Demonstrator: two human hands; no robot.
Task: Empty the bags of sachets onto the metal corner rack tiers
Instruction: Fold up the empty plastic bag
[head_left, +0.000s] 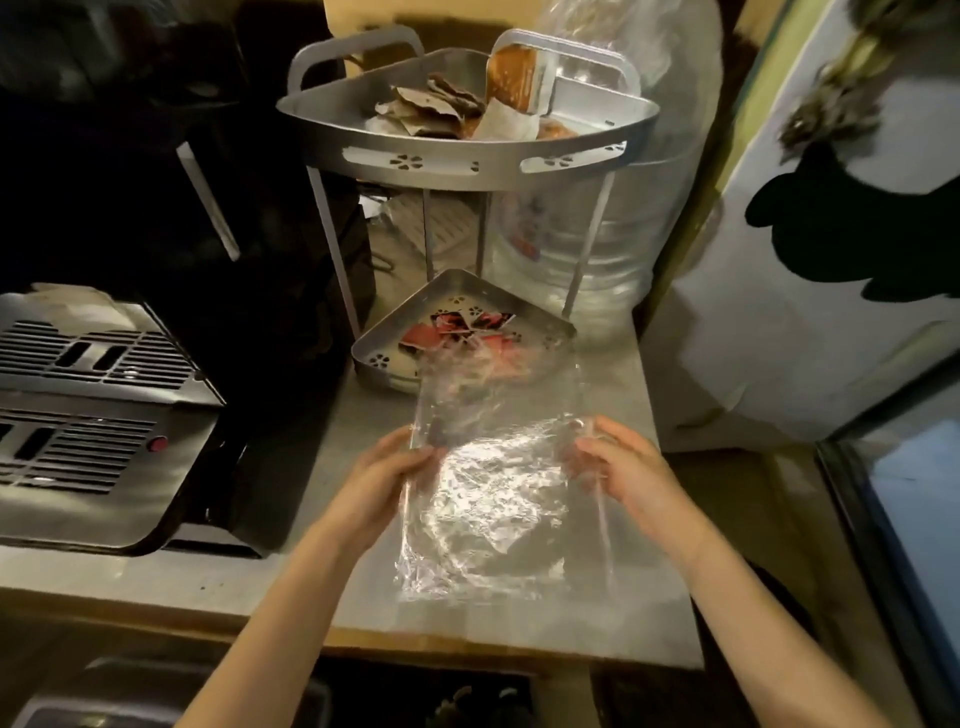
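From the head camera, the left hand (387, 480) and right hand (621, 467) are each pinching a side of a clear bag (493, 483) above the counter (613, 353). At 12 o'clock, red sachets (457, 332) are lying in the rack (467, 166)'s lower tier (374, 358).

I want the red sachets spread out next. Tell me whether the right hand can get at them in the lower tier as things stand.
Probably not yet. The right hand is shut on the clear plastic bag, whose far end drapes over the red sachets in the lower metal rack tier. Once it lets go, the front looks open.
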